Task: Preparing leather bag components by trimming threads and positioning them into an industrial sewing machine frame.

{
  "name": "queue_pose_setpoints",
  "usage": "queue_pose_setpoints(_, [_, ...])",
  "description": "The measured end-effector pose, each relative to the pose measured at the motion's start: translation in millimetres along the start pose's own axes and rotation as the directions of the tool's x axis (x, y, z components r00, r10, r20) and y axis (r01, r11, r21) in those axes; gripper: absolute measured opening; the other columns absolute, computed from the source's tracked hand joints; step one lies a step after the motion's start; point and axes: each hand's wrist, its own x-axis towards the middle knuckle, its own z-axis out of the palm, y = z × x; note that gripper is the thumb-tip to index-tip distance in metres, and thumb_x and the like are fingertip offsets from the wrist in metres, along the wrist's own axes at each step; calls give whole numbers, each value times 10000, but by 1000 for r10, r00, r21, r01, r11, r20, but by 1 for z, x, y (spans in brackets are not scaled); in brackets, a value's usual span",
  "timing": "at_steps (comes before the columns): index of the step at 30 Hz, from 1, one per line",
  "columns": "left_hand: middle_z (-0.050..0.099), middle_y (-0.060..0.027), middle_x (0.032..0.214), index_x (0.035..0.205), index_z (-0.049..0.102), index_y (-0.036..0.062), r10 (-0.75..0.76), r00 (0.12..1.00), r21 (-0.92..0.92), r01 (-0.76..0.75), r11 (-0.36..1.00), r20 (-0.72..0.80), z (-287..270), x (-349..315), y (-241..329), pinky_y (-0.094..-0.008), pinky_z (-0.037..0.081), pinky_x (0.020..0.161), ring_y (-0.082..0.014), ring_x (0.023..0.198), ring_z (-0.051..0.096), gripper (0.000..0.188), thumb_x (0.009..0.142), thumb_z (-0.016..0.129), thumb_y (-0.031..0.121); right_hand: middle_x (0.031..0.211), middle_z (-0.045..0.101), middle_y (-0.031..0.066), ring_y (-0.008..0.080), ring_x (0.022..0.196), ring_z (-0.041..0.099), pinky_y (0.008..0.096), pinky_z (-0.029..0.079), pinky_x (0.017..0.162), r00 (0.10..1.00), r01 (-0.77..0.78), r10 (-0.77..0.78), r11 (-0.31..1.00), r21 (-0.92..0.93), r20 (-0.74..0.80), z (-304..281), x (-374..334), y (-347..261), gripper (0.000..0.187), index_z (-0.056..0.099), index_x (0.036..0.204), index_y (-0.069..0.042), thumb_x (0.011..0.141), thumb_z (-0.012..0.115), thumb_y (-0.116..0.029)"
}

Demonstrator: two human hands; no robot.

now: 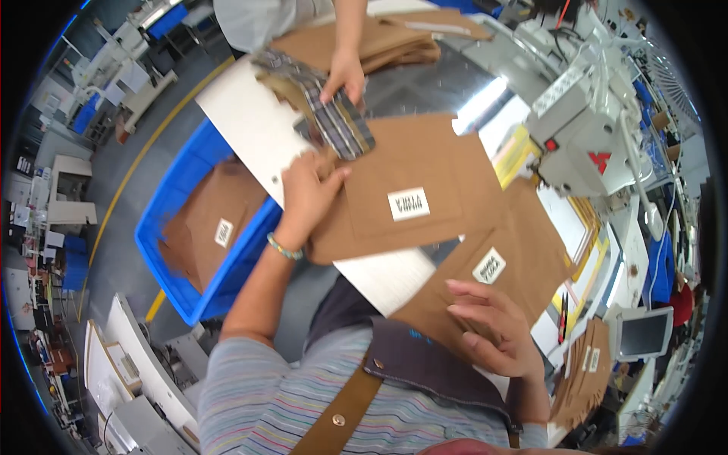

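Left hand closes on a labelled brown panel lying crosswise

Nearest, the right hand (493, 330) is open and empty, fingers parted and loosely bent, over a lower brown panel (444, 296); whether it touches the cloth I cannot tell. That panel's visible part slants from lower left to upper right, its white label (489, 266) tilted the same way, and its far part goes under the next piece.

Farther out, the left hand (307, 189) grips the left edge of the upper brown panel (436, 163) between thumb and fingers. This panel lies flat on the worktable (246, 133), its long axis running left to right and rising slightly rightward; its white label (409, 205) runs nearly parallel. To the left, a blue bin (163, 216) holds more brown cloth (205, 220).

Beyond, a co-worker's hand (346, 78) holds a plaid piece (340, 125). Its long axis runs from upper left to lower right, the near end pointing at the upper panel's far-left corner. Farthest along the table sits a brown stack (383, 45).
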Motion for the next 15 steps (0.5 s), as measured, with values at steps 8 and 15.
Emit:
queue_pose_setpoints(8, [779,-186,866,1078,759,-19,-310,920,-306,375,875,241,-12,-10,24,-361,577,742,-237,761,760,259,865,802,122,1366,627,200,265,1230,632,376,535,1005,857,22,173,929,369,-486,-3,-59,104,300,689,1230,42,955,578,-4])
queue_pose_setpoints(15, [780,-109,981,1119,720,-55,-290,911,-537,407,739,291,-15,-6,19,-294,589,756,-140,838,731,261,903,782,79,1270,678,183,232,1146,659,358,554,957,799,58,230,890,452,-556,-3,-58,120,267,688,1212,57,997,572,-51])
